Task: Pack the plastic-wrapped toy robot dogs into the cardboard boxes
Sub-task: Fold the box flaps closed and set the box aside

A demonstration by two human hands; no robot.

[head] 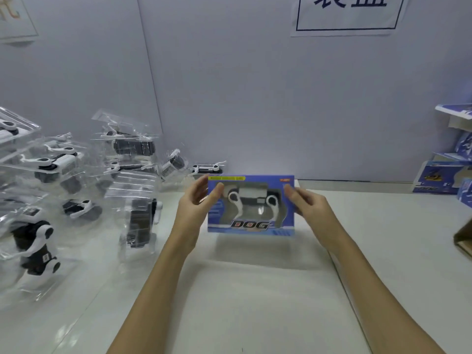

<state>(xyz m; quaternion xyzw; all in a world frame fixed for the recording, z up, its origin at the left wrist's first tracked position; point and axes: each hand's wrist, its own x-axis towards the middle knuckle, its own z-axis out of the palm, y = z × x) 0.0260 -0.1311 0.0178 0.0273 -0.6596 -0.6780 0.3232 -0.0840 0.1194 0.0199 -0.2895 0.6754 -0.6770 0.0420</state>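
A blue cardboard box [251, 227] with a window and the word DOG is held upright above the table's middle. Through the window a black and white toy robot dog [251, 199] shows inside. My left hand [196, 200] grips the box's left edge, thumb on the front. My right hand [305, 201] grips its right edge the same way. Several more plastic-wrapped toy dogs [141, 221] lie heaped on the table to the left.
Stacked blue boxes [444, 178] stand at the far right against the wall. A brown carton corner [463, 240] juts in at the right edge. The white table [255, 290] runs to a white wall with a paper sign [350, 14].
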